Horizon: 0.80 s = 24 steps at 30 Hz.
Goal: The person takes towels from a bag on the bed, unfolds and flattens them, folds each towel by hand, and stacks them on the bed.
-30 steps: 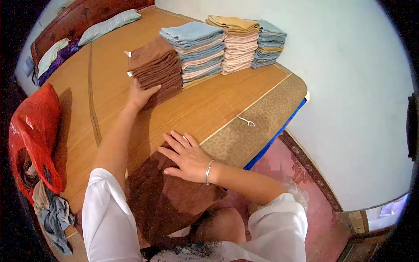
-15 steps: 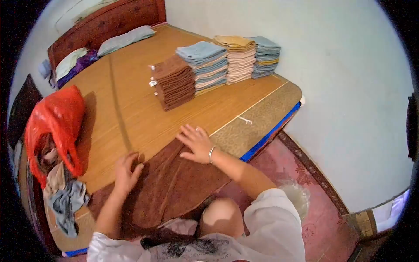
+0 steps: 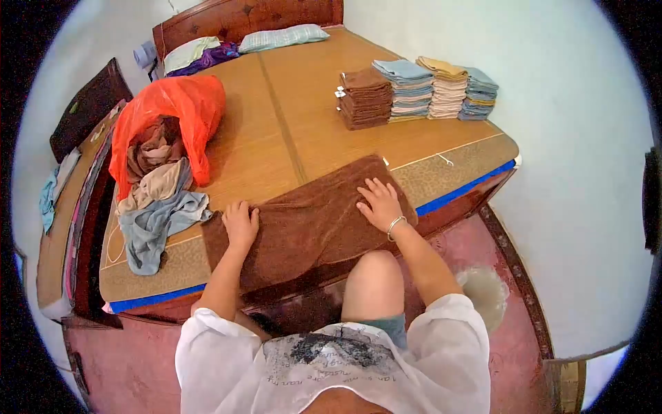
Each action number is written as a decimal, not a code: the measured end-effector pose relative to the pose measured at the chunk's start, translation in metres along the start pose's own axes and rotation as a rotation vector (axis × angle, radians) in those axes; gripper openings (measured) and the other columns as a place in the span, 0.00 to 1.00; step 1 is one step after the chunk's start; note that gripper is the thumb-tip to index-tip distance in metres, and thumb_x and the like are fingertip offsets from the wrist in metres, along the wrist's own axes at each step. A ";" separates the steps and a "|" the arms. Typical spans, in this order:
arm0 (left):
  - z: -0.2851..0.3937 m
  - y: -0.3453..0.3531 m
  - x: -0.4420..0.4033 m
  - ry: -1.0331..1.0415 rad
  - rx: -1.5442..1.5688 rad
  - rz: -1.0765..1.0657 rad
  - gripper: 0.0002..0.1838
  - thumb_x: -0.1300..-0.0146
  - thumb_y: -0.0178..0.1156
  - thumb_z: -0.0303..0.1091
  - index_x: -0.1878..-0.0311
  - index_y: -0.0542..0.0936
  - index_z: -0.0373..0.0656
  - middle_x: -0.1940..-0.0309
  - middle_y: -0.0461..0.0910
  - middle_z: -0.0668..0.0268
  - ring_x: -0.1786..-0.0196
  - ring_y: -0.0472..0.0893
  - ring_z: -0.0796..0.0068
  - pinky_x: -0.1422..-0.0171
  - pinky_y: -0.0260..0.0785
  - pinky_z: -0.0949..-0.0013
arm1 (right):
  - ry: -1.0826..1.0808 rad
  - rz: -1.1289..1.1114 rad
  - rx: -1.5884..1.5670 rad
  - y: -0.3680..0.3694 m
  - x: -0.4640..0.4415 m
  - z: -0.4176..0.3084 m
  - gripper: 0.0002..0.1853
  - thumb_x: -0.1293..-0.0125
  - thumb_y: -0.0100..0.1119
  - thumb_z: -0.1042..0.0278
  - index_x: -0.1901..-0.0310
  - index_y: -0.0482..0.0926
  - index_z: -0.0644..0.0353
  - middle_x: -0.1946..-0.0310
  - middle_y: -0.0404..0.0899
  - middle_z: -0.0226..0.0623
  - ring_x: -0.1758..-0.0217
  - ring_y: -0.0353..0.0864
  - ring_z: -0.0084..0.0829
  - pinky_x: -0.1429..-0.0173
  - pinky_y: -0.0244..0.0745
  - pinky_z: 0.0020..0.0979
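Note:
A brown towel (image 3: 314, 221) lies spread over the near edge of the bed, its lower side hanging toward my knees. My right hand (image 3: 380, 205) rests on its right part, palm down with the fingers spread. Near the left end of the cloth, my left hand (image 3: 240, 224) lies on the upper edge, its fingers slightly bent and apart from the thumb. A few creases run across the towel between my hands. A small white tag shows at its far right corner.
Folded brown towels (image 3: 365, 100) stand beside stacks of blue (image 3: 412, 91), pink-and-yellow (image 3: 447, 90) and grey-blue towels (image 3: 478, 96). A red plastic bag (image 3: 207, 110) spills crumpled cloths (image 3: 155, 228) at left. A white string (image 3: 445, 159) lies on the mat; a pale translucent bag (image 3: 483, 297) is on the floor.
The brown towel now reaches farther up onto the bed and lies flatter. My right hand has moved onto its right part. The view has shifted, showing more of the left side.

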<state>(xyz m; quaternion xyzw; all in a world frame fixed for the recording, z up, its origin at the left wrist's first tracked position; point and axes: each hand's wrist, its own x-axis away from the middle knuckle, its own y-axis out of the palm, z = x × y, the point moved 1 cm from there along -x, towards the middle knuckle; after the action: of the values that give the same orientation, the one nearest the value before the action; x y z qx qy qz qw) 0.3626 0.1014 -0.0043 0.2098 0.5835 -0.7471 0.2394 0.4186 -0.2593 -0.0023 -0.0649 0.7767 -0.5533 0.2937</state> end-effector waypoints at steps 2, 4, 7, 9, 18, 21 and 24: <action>-0.005 -0.002 -0.003 -0.009 0.012 0.023 0.13 0.45 0.61 0.36 0.58 0.75 0.44 0.57 0.72 0.60 0.50 0.69 0.58 0.43 0.57 0.55 | 0.043 -0.021 0.080 -0.002 0.005 -0.007 0.26 0.36 0.45 0.46 0.40 0.69 0.50 0.34 0.59 0.40 0.29 0.51 0.40 0.29 0.41 0.49; -0.010 -0.015 -0.005 -0.062 -0.042 0.097 0.11 0.46 0.60 0.33 0.60 0.74 0.43 0.59 0.72 0.60 0.52 0.70 0.58 0.47 0.58 0.55 | 0.052 -0.082 0.084 -0.006 0.003 -0.009 0.26 0.36 0.45 0.46 0.40 0.68 0.50 0.34 0.58 0.39 0.28 0.50 0.40 0.29 0.40 0.50; -0.016 -0.042 -0.005 -0.031 -0.007 0.220 0.10 0.47 0.61 0.31 0.61 0.74 0.43 0.61 0.72 0.58 0.55 0.70 0.56 0.52 0.60 0.56 | 0.013 0.030 0.074 -0.010 -0.004 -0.018 0.24 0.37 0.47 0.46 0.46 0.74 0.53 0.40 0.67 0.41 0.33 0.59 0.39 0.30 0.43 0.53; -0.016 -0.056 0.004 -0.035 0.022 0.174 0.11 0.47 0.61 0.31 0.60 0.74 0.42 0.61 0.72 0.57 0.55 0.71 0.54 0.51 0.62 0.57 | 0.155 -0.050 -0.091 -0.033 -0.024 -0.027 0.21 0.37 0.47 0.49 0.56 0.80 0.57 0.52 0.77 0.41 0.43 0.71 0.39 0.33 0.49 0.54; -0.026 -0.058 0.036 -0.035 -0.092 -0.370 0.37 0.43 0.52 0.61 0.35 0.64 0.48 0.31 0.53 0.56 0.29 0.51 0.58 0.29 0.39 0.46 | 0.113 -0.284 0.125 -0.001 -0.068 0.002 0.29 0.32 0.40 0.46 0.35 0.61 0.54 0.31 0.52 0.39 0.27 0.47 0.38 0.27 0.45 0.41; -0.039 -0.052 0.020 -0.088 -0.121 -0.424 0.39 0.41 0.47 0.64 0.32 0.59 0.49 0.29 0.49 0.57 0.29 0.50 0.56 0.27 0.33 0.48 | 0.126 -0.250 0.158 0.007 -0.080 0.010 0.32 0.32 0.38 0.43 0.33 0.58 0.53 0.30 0.49 0.39 0.26 0.44 0.38 0.26 0.39 0.42; -0.043 -0.047 -0.004 -0.124 -0.194 -0.498 0.41 0.40 0.41 0.67 0.31 0.56 0.50 0.28 0.47 0.59 0.27 0.47 0.55 0.27 0.31 0.49 | 0.138 -0.252 0.206 0.010 -0.094 0.016 0.34 0.33 0.36 0.40 0.32 0.56 0.52 0.29 0.47 0.38 0.25 0.41 0.38 0.26 0.36 0.43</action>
<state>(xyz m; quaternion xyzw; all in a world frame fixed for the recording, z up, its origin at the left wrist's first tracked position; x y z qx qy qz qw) 0.3390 0.1536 0.0237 -0.0101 0.6703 -0.7349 0.1026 0.5062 -0.2289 0.0208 -0.0932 0.7200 -0.6655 0.1733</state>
